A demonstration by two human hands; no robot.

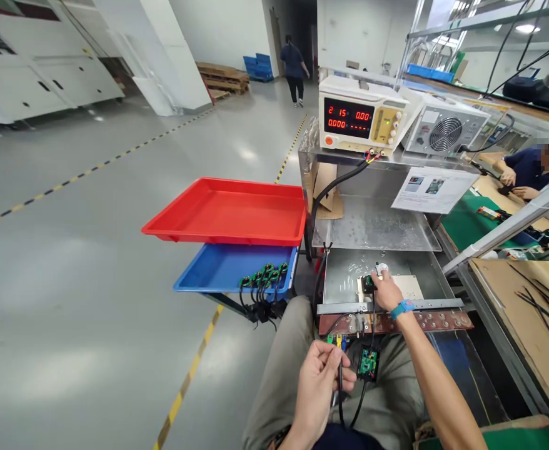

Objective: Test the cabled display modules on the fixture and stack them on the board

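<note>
Low in front of my lap, my left hand [324, 378] is closed with thumb and fingers pinching a black cable [341, 394]. Just above those fingertips stand small green, yellow and blue connectors [337, 341]. My right hand [387, 291] reaches into the shallow metal tray [344, 269]. Its fingers are closed at a black plug [367, 284] on a whitish plate [408, 286]; the fingertips are partly hidden. A cable runs down from there towards an open black box with a green circuit board [369, 362], which hangs over my lap. A round white part [382, 267] sits just beyond my right fingers.
To the left, a red tray [227, 212] stands above a blue tray [218, 265] with several green-ended cable assemblies [265, 275]. A power supply [361, 119] with red digits is on the upper shelf. A co-worker [537, 169] sits right; a person [294, 69] walks far off.
</note>
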